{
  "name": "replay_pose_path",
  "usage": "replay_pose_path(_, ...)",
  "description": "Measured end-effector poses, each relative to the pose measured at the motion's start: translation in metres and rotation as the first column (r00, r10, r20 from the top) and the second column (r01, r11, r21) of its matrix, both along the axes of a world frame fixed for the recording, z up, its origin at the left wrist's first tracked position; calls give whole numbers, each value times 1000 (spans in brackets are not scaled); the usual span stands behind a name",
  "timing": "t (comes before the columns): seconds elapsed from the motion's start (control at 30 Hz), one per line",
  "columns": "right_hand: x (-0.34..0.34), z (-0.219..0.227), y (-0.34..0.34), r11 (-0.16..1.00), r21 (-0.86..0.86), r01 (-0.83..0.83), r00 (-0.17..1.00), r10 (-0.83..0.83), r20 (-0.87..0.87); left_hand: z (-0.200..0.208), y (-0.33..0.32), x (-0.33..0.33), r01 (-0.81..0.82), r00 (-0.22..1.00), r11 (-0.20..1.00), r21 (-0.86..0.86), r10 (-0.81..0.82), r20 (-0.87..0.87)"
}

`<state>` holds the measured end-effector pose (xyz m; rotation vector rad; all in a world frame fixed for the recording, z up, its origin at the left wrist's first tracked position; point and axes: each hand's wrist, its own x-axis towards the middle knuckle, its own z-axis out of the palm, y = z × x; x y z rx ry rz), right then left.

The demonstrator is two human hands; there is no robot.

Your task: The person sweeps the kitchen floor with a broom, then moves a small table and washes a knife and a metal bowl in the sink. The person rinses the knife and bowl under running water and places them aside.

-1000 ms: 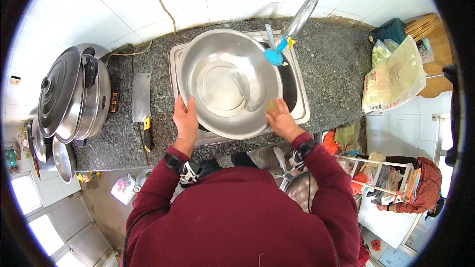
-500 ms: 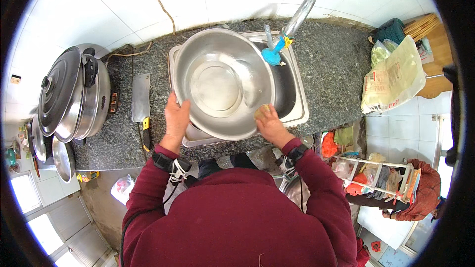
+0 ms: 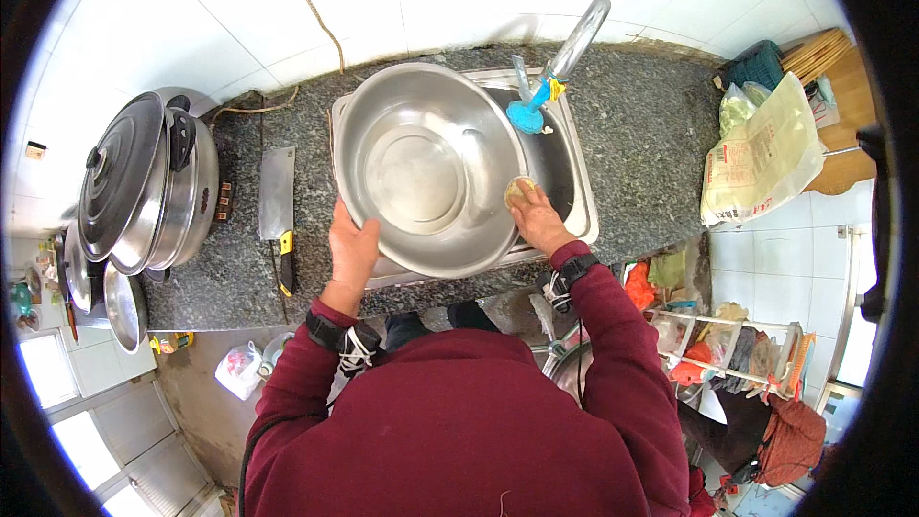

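A wide steel basin [image 3: 421,247] rests tilted over the sink [image 3: 582,201], covering most of its bowl. My left hand [image 3: 354,247] holds the basin at its near-left rim, thumb toward the inside and the other fingers partly hidden along the outer wall. At the right rim, my right hand [image 3: 542,220] presses a round yellowish scrubbing pad [image 3: 519,191] against the metal. The curved faucet [image 3: 582,33], fitted with a blue spout end [image 3: 526,117], leans over the sink just beyond the basin's right side.
A cleaver [image 3: 277,193] with a yellow-black handle lies left of the sink. Farther left stands a large lidded steel pot [image 3: 188,193]. A plastic bag [image 3: 761,158] sits at the counter's right end. Below right are a white rack [image 3: 732,349] and another person's rust-coloured sleeve [image 3: 793,436].
My right hand and the pad have slid farther up the basin's right rim. The basin sits slightly nearer to me. The other person at the lower right has moved lower.
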<state>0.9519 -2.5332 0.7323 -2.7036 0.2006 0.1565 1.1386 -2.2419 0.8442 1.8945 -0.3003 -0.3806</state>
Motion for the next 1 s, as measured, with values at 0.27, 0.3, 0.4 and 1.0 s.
replay_pose_path(0.27,-9,14,68,998,-53,41,998,-43,-45,24,-1,-44,-68,982,997,27,72,-176)
replay_pose_path(0.3,-11,18,70,996,-29,82,997,-82,8,22,-1,-50,-102,946,995,15,102,-306)
replay_pose_path(0.4,-7,20,55,971,-151,-188,961,150,-231,13,0,-43,-34,999,999,10,33,41)
replay_pose_path(1.0,1,11,43,999,0,-49,990,49,-131,8,4,-42,-26,969,999,-22,20,-244)
